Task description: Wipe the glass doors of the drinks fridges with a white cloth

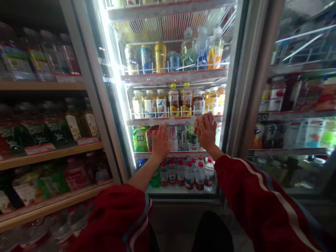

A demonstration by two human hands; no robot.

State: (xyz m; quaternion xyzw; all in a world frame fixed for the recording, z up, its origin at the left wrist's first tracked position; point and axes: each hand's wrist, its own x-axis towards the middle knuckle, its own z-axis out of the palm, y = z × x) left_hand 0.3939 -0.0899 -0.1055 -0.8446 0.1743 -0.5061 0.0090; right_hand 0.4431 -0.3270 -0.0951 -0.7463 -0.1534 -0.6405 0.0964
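My right hand (206, 131) presses a pale, crumpled cloth (196, 126) against the front of the lit drinks fridge, at the price strip (181, 120) of a middle shelf. The cloth shows only at the edges of the fingers. Lower and to the left, my left hand (161, 143) is open with its fingers stretched upward, holding nothing. Its palm faces the fridge, in front of a row with a green bottle (140, 139) and a dark WAVE bottle (183, 137). Whether it touches glass or hovers, I cannot tell.
Tea and juice bottles (174, 99) stand behind a wire rail above my hands, with cans (160, 57) higher up. Small red-capped water bottles (189, 175) fill the bottom. Wooden shelves of bottles (52, 150) flank the left; another fridge section (294, 136) stands right.
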